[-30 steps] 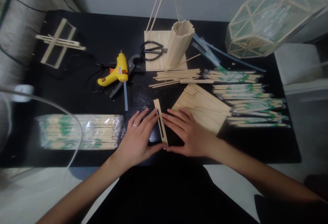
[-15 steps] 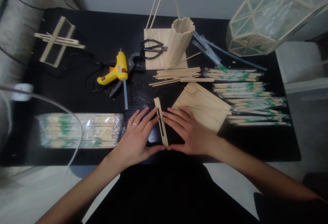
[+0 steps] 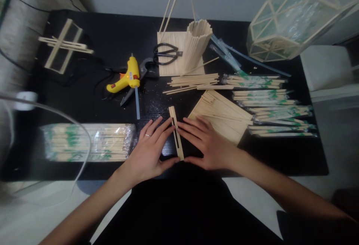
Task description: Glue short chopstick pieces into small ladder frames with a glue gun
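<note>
Across the black table [image 3: 280,159] we see our work space hemmed in on several sides. The large faceted frame [image 3: 294,20] leans over the far right corner. Left of us lies a wide wrapped pack of sticks [image 3: 105,144], a white cable [image 3: 67,118] looping over it, just beside our left hand [image 3: 148,149]. Our right hand [image 3: 206,144] overlaps a corner of the square stick panel [image 3: 221,129], which crowds that side. Beyond, an upright stick tube [image 3: 195,50] stands on another panel; nearer left sits the yellow glue gun [image 3: 130,77], with black scissors [image 3: 176,54] past it. Smallest is the narrow stick piece [image 3: 178,136], flat between our hands: our fingers are outstretched, fingertips meeting its long sides. Whether our right thumb touches it, we cannot tell.
</note>
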Demonstrator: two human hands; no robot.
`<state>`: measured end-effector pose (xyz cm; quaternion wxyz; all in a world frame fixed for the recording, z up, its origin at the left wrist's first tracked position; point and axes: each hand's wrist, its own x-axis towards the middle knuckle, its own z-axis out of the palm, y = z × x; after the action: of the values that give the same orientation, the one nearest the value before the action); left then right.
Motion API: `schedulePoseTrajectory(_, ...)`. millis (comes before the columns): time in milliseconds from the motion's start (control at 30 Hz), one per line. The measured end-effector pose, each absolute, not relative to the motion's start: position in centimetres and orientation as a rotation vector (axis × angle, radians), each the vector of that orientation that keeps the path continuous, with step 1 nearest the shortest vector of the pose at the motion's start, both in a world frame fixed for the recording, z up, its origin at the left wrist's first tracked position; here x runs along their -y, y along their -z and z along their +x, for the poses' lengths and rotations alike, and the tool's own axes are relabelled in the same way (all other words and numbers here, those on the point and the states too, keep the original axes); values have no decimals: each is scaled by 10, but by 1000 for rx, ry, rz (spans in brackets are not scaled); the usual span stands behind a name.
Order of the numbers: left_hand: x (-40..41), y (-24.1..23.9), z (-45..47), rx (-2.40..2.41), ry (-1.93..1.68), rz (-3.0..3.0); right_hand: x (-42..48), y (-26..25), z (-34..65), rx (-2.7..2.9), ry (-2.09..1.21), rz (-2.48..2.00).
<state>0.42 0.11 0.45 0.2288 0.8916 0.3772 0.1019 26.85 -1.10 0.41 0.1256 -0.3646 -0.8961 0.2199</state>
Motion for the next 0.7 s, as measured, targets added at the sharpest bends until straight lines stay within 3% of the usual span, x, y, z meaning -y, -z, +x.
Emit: schedulePoseTrajectory(700,-12,-4,7,-1127,-249,2562,23,2,270,2567,-501,-978)
